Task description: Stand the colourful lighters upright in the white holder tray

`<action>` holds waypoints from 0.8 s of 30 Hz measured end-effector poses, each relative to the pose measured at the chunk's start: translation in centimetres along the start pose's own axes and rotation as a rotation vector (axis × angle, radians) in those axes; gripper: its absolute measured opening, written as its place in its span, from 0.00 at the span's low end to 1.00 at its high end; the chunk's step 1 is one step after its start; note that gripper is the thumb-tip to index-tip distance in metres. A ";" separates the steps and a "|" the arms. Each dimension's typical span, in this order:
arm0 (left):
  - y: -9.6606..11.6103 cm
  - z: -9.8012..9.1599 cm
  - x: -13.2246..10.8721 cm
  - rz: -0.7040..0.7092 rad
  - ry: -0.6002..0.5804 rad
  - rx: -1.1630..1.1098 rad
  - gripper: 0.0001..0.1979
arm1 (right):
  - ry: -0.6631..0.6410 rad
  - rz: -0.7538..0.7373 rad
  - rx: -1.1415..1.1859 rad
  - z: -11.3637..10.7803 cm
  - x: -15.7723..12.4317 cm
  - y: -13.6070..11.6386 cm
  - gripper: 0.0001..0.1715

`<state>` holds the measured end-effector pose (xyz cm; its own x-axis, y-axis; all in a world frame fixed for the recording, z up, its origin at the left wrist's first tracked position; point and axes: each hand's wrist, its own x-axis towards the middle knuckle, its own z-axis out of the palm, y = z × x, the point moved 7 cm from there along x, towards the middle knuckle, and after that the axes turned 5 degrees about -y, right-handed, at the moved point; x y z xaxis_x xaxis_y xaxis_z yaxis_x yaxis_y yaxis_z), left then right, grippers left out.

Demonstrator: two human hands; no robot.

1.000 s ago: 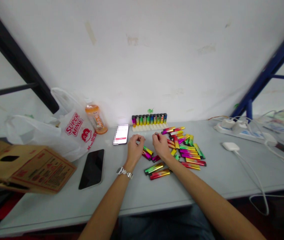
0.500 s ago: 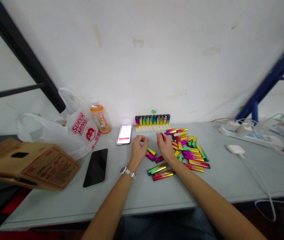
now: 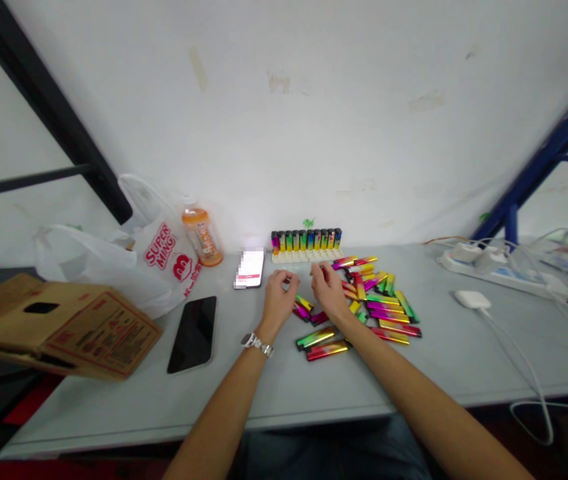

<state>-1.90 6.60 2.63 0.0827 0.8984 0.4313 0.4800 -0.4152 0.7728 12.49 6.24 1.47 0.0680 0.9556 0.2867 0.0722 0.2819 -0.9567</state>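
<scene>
My left hand [image 3: 277, 299], with a metal watch on its wrist, is over the table just left of the loose lighters. Its fingers are curled into a pinch; whatever is between them is too small to make out. Close by on the right, my right hand [image 3: 328, 290] is also closed, fingertips together above the table, and I cannot see what they hold. Behind both hands, a row of lighters [image 3: 307, 241] stands upright in a pale slotted rack [image 3: 308, 256]. Loose shiny lighters [image 3: 385, 311] lie in a pile around and under my right forearm. A green-gold lighter [image 3: 315, 338] lies between my forearms.
To the left are a cardboard box [image 3: 104, 330], a white plastic bag [image 3: 149, 280], an orange drink bottle [image 3: 203, 237] and a dark phone [image 3: 193, 335]. A lit phone [image 3: 250, 269] lies near the rack. At right are a power strip [image 3: 504, 274] and a white charger [image 3: 472, 299] with its cable.
My right hand has shifted slightly left and away from me. The left hand stays nearly in place, and the lighters look unchanged.
</scene>
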 end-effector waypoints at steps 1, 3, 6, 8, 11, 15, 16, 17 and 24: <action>-0.1 0.0 0.0 0.002 -0.002 -0.001 0.10 | -0.020 0.000 0.037 0.2 0.1 0.0 0.17; -0.2 0.1 0.0 0.004 -0.004 -0.001 0.10 | -0.069 -0.025 0.077 0.4 0.3 -0.3 0.18; -0.4 0.3 0.0 -0.002 -0.018 0.008 0.10 | -0.103 -0.160 -0.016 0.3 1.2 -1.8 0.17; -0.6 0.4 0.0 -0.010 -0.034 0.012 0.10 | -0.084 -0.254 -0.142 0.0 2.3 -2.9 0.15; -0.7 0.5 0.1 -0.015 -0.038 0.023 0.10 | -0.086 -0.277 -0.256 -0.1 4.7 -3.5 0.15; -1.0 0.5 0.1 -0.021 -0.026 0.039 0.10 | -0.117 -0.280 -0.298 0.6 8.5 -3.6 0.15; -1.1 0.5 0.0 -0.024 -0.024 0.037 0.10 | -0.124 -0.291 -0.311 0.9 9.3 -3.6 0.15; -1.1 0.5 0.0 -0.028 -0.022 0.033 0.10 | -0.125 -0.302 -0.327 1.3 10.1 -3.6 0.16; -1.4 0.5 0.0 -0.045 -0.036 0.015 0.09 | -0.174 -0.375 -0.450 4.0 13.8 -2.8 0.07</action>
<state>-2.12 7.23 1.27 0.0925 0.9207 0.3790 0.4969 -0.3726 0.7837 9.25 18.98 7.93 -0.2040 0.8090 0.5513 0.4756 0.5741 -0.6665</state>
